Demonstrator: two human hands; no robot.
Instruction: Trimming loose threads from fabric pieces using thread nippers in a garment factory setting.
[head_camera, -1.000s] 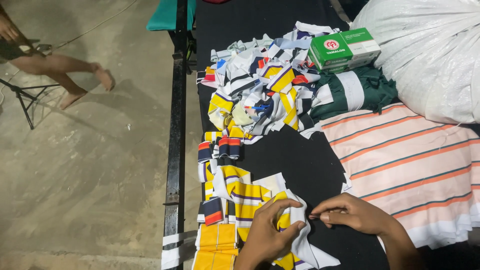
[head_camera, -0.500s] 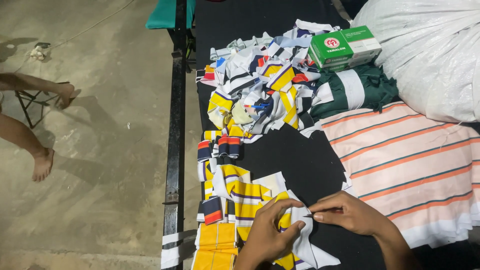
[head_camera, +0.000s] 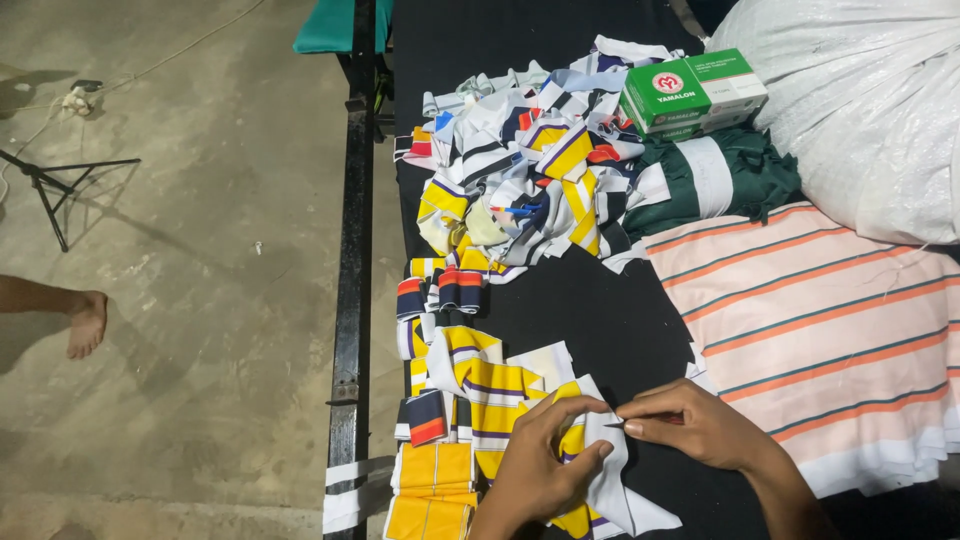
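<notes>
- Left hand (head_camera: 540, 465) at bottom centre, palm down, fingers curled and pressed onto a yellow-and-white striped fabric piece (head_camera: 600, 470), pinning it to the black table (head_camera: 600, 310).
- Right hand (head_camera: 695, 425) just beside it, thumb and forefinger pinched together on a thin small tool; only the tip shows at the fingertips, kind unclear. Tip touches the top edge of the same fabric piece, between the two hands.
- That fabric piece lies at the near edge of the table, partly under the left hand, white end trailing toward the bottom.
- Left of the hands: row of striped collar-like strips (head_camera: 445, 400), yellow, white, navy and red, running along the table's left edge; folded yellow pieces (head_camera: 432, 490) nearest the camera.
- Right of the hands: stack of pink cloth with orange and green stripes (head_camera: 830, 330), flat, reaching the right edge.
- Middle of the table: loose heap of mixed scraps (head_camera: 530, 180), white, navy, yellow, light blue, tangled.
- Beside the heap, right: dark green cloth with a white band (head_camera: 720, 180), bunched.
- On top of it, farther back: green and white carton box (head_camera: 692, 92), tilted.
- Far right: big white woven sack (head_camera: 860, 110), full.
- Off the table, left: concrete floor (head_camera: 200, 250), another person's bare foot (head_camera: 85, 322) at the left edge, black stand legs (head_camera: 50, 185) farther up.
</notes>
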